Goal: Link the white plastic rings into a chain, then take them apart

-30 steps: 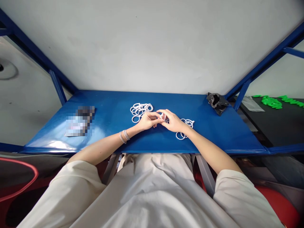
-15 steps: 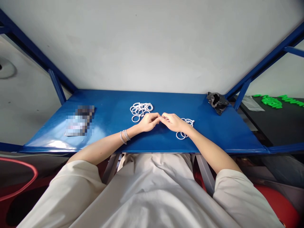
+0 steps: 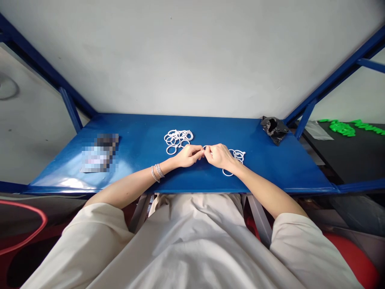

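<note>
Left hand (image 3: 189,155) and right hand (image 3: 219,156) curled tight, pinching a thin white ring (image 3: 205,147)! Looped ring heaps (image 3: 178,140) (image 3: 237,158) flank it on the glossy blue table (image 3: 141,132).

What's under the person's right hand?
White rings lie partly under the right hand on the blue table; the hand covers part of them, so their number cannot be seen.

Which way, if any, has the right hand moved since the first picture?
Yes: the right hand has drawn its fingertips rightward, toward the black plastic bag.
</note>
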Demonstrator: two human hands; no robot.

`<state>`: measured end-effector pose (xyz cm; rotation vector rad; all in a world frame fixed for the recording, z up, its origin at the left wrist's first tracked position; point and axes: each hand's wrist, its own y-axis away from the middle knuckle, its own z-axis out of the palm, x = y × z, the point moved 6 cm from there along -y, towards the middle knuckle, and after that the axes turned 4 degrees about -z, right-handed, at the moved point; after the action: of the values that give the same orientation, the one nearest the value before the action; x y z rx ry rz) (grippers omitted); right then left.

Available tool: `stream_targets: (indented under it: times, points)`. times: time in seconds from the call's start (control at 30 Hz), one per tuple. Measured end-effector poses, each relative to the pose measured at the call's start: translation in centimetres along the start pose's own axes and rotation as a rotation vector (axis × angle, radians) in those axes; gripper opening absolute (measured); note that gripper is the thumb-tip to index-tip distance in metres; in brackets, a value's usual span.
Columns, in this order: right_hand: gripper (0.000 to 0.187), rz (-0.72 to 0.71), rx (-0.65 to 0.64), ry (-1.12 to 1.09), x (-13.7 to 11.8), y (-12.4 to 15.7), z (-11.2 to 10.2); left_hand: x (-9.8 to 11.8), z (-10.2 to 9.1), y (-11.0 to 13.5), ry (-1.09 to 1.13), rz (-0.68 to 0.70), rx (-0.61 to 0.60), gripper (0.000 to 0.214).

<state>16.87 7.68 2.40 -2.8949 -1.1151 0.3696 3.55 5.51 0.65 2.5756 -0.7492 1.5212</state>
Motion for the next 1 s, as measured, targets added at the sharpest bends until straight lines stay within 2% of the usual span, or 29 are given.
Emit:
stream_targets:
  times: [0.4,0.57,0.73,0.9,1.0]
  points:
    - [0.040,-0.038,0.030,-0.047,0.0,-0.1,0.4,-0.8,-0.2,-0.2,-0.031,-0.045,0.016,0.045]
    - [0.030,-0.121,-0.019,-0.159,-0.1,-0.1,0.5,-0.6,-0.3,0.0,-0.079,0.005,0.009,0.045]
    - [0.033,-0.104,0.004,-0.209,0.5,-0.3,0.4,-0.5,-0.4,0.0,-0.102,0.020,0.046,0.046]
    - [0.043,-0.128,0.016,-0.549,1.9,-0.6,-0.6,-0.5,-1.0,-0.1,-0.143,0.027,0.168,0.049]
    - [0.053,-0.047,0.097,-0.592,3.9,-0.9,-1.4,-0.7,-2.0,-0.1,-0.211,0.020,0.309,0.045]
